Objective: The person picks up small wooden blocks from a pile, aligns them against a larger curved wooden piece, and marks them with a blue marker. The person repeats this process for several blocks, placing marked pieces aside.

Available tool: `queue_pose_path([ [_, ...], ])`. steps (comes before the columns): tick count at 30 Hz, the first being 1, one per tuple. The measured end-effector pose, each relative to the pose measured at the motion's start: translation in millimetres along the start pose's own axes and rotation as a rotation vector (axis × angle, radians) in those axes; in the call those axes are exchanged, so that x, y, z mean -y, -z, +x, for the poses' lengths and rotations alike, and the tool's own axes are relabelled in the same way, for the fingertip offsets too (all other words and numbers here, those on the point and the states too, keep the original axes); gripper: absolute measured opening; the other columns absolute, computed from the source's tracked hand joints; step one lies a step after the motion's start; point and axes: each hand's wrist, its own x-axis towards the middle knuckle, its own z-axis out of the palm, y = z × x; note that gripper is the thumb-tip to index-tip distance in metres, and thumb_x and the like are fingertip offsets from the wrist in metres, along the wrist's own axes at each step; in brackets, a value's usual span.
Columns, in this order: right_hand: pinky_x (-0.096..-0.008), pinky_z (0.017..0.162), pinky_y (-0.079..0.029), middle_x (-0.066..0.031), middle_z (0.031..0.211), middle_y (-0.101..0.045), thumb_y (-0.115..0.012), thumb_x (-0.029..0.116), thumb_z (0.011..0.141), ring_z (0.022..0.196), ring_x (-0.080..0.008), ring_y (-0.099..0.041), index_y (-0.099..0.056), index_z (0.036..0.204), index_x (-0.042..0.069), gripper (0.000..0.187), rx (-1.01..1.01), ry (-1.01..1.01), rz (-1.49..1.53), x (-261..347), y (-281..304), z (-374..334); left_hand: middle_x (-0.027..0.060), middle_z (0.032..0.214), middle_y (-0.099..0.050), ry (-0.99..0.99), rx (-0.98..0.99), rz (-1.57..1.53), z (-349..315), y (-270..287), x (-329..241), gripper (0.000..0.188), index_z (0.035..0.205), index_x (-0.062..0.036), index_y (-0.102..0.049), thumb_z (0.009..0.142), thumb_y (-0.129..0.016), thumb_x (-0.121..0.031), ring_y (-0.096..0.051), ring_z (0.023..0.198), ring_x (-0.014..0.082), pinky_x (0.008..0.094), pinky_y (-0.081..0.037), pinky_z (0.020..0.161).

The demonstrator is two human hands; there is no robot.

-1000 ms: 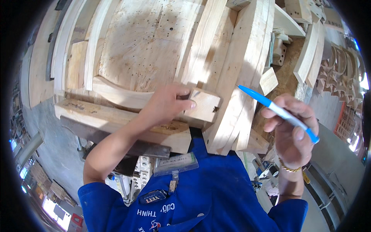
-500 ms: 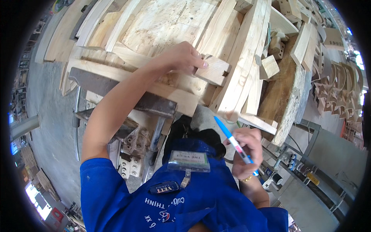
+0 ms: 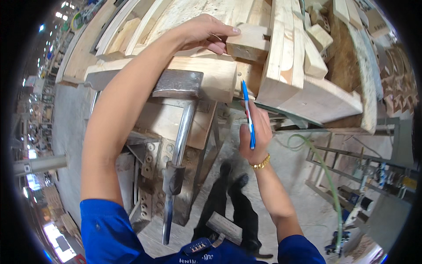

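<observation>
The right hand (image 3: pixel 256 127) has brought its gripped blue-and-white pen (image 3: pixel 249 115) forward, nearer the wooden block (image 3: pixel 247 46). The left hand (image 3: pixel 205 34) pinches that block.

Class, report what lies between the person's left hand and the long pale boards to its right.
In the head view, a wooden block lies between the left hand and the long pale boards; the hand touches its left end.

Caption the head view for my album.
Left grip on a wooden block, right grip holding a blue pen nearby.
</observation>
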Motion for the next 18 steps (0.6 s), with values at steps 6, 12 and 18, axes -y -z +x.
queue_pose_path([
  [6, -0.032, 0.071, -0.048, -0.0146, 0.091, -0.062, -0.056, -0.008, 0.074, 0.077, -0.0256, -0.059, -0.058, 0.114, 0.0, 0.041, -0.192, -0.157, 0.061, -3.5, -37.1, -2.8, 0.009, 0.085, -0.065, -0.045, 0.012, 0.081, 0.8, -4.9, 10.1, 0.045, 0.1, 0.0056, -0.064, 0.085, -0.069, -0.037, -0.064, 0.071, 0.0121, 0.0202, -0.055, 0.064],
  [12, -0.0394, 0.069, -0.048, -0.0144, 0.093, -0.061, -0.066, 0.003, 0.075, 0.078, -0.031, -0.057, -0.053, 0.117, 0.001, 0.045, -0.274, 0.078, -0.064, -27.3, -46.0, -1.8, 0.0071, 0.084, -0.065, -0.046, -0.006, 0.088, 10.6, -0.4, 14.0, 0.039, 0.102, -0.0012, -0.063, 0.087, -0.066, -0.037, -0.062, 0.069, 0.0085, 0.019, -0.054, 0.063],
  [18, -0.0353, 0.065, -0.051, -0.0109, 0.084, -0.058, -0.067, 0.006, 0.075, 0.074, -0.0261, -0.06, -0.06, 0.108, -0.001, 0.034, -0.255, -0.016, -0.041, -18.5, -48.1, -2.0, 0.0081, 0.092, -0.063, 0.066, -0.011, 0.093, 3.8, 19.9, 17.4, 0.036, 0.11, 0.0009, -0.057, 0.095, -0.052, -0.031, -0.063, 0.075, 0.009, 0.0206, -0.054, 0.067],
])
